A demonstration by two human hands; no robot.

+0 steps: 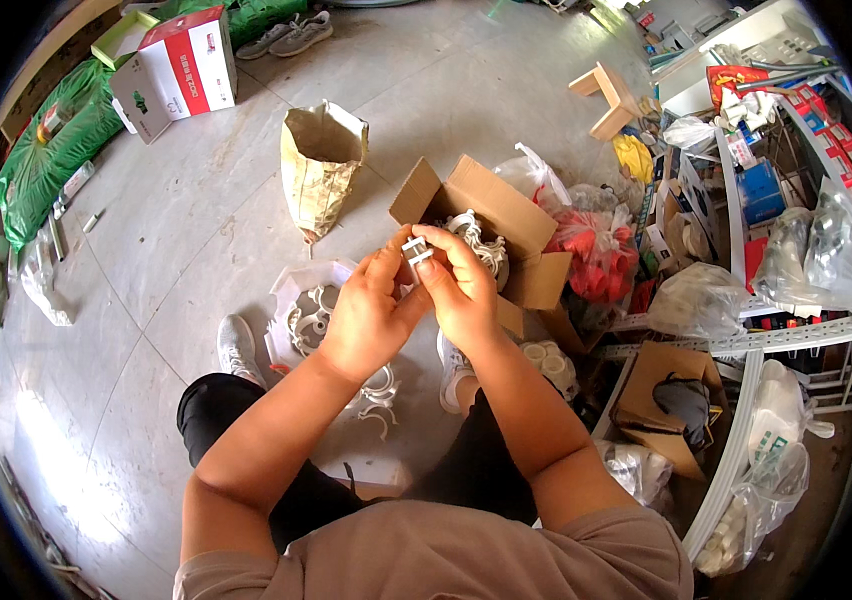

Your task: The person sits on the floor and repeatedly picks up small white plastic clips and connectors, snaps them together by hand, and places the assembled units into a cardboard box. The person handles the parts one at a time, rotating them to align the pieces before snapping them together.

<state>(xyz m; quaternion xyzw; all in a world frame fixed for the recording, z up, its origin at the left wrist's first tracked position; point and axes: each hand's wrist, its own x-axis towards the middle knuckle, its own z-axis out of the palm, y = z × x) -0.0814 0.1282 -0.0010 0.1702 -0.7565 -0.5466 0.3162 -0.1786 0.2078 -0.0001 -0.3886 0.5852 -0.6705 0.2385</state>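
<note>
In front of my body, both hands meet around a small white plastic fitting, which looks like a pipe clamp seen edge-on. My left hand is closed, its fingers curled against the near-left side of the piece. From the other side, my right hand pinches it between thumb and forefinger. Part of the piece is hidden by the fingers. Below my left hand, white C-shaped pipe clamps lie in a white tub, with more between my feet. Beyond my right hand, an open cardboard box holds more white clamps.
A crumpled tan sack stands open on the tiled floor. To the right are a bag of red parts, shelving full of goods and a smaller box. At far left sit a red-and-white carton and a green bag.
</note>
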